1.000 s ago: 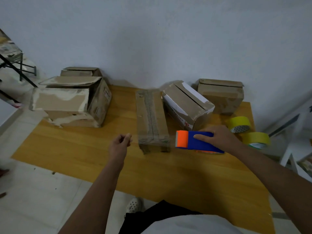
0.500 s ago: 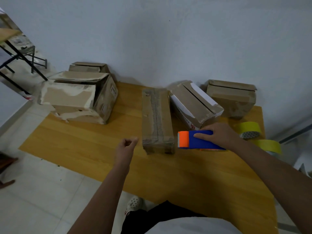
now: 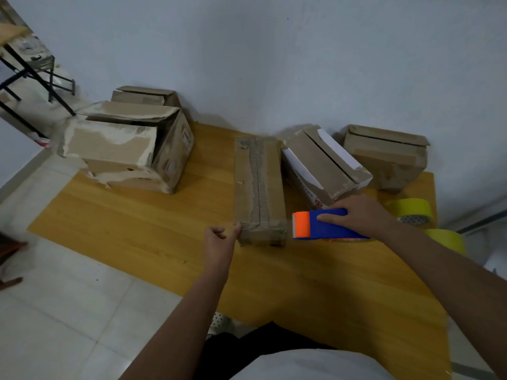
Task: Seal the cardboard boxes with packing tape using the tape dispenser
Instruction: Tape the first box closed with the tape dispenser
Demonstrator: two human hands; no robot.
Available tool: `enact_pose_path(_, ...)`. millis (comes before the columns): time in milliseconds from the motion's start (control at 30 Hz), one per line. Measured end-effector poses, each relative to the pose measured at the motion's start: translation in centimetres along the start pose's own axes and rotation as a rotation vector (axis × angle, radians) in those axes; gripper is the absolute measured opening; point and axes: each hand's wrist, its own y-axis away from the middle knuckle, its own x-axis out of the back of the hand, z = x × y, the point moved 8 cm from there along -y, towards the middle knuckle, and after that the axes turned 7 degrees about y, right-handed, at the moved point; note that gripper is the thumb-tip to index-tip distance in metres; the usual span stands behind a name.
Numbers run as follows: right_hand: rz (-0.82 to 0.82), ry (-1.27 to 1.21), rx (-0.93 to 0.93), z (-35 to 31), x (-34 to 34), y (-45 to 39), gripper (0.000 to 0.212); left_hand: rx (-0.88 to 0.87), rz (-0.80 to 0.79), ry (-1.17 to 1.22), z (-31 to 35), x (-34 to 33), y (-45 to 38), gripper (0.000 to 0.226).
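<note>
Box (image 3: 259, 187) near corner – left hand (image 3: 219, 242) touching, curled grip | right hand (image 3: 359, 218) grips dispenser (image 3: 321, 224) – tabletop (image 3: 137, 226) bare leftward

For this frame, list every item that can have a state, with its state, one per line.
Long narrow box: flaps down, flat on the table, left hand at its near corner.
Middle box: tilted, flaps parted.
Right box: top flap slightly lifted.
Big left box: flaps open, torn.
Tape dispenser: gripped from above.
Left hand: curled, thumb touching the box.
Right hand: grips the dispenser.
Yellow tape rolls: lying unused.
</note>
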Motion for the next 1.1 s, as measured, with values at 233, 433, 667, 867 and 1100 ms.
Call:
enact_pose_path(233, -0.017, -0.032, -0.050, 0.1, -1.6, -0.2, 0.065, -0.023, -0.014, -0.062, -0.2, -0.2, -0.4, 0.049)
enact_pose_path(433, 0.049, -0.163, -0.074, -1.3, -3.1, 0.7, 0.073, -0.053, -0.023, -0.124, 0.5, 1.4, -2.5, 0.050)
enact_pose_path(667, 0.117, -0.238, -0.177, -4.6, -4.7, 0.2, 0.061, -0.097, -0.125, -0.253, 3.8, 3.1, -8.1, 0.051)
enact_pose_path(867, 0.134, -0.288, -0.302, -6.2, -6.7, -0.6, 0.082, -0.121, -0.237, -0.325, 5.6, 3.0, -11.7, 0.050)
enact_pose_path(1100, 0.114, -0.274, -0.363, -6.1, -7.0, -0.3, 0.074, -0.220, -0.357, -0.475, 6.0, 2.7, -12.9, 0.052)
